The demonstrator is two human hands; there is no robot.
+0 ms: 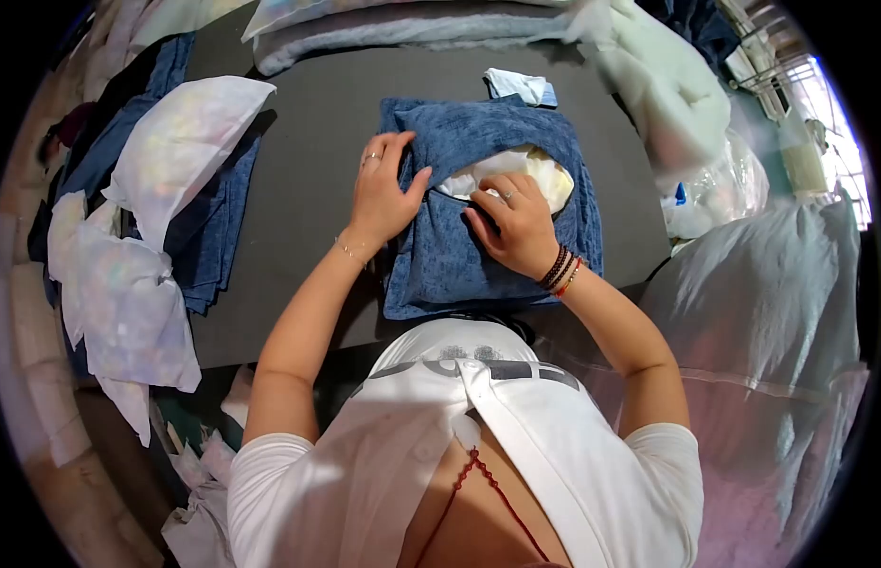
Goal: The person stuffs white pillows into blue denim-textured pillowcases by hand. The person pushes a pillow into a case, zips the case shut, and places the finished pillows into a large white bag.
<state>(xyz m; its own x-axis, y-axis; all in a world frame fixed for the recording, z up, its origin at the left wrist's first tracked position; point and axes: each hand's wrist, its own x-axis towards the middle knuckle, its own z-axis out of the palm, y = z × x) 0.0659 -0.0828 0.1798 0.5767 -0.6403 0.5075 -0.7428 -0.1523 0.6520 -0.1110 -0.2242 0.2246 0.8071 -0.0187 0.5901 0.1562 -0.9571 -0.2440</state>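
Note:
A blue textured cushion cover [431, 270] lies flat on the grey table, plumped out by what is inside it. Through an oval opening in its upper half a white, slightly yellowish filling [552, 180] shows. My left hand [388, 194] rests at the cover's left edge, fingers and thumb apart, with nothing gripped. At the lower lip of the opening my right hand [518, 222] has its fingers curled in and closed on the cover's edge. The exact grip there is partly hidden by the fingers.
Folded blue fabric [213, 227] and white stuffed bags [180, 156] lie on the left of the grey table [298, 161]. A small white cloth [518, 85] sits behind the cover. Padding [402, 43] lines the back; translucent sheeting [762, 303] hangs on the right.

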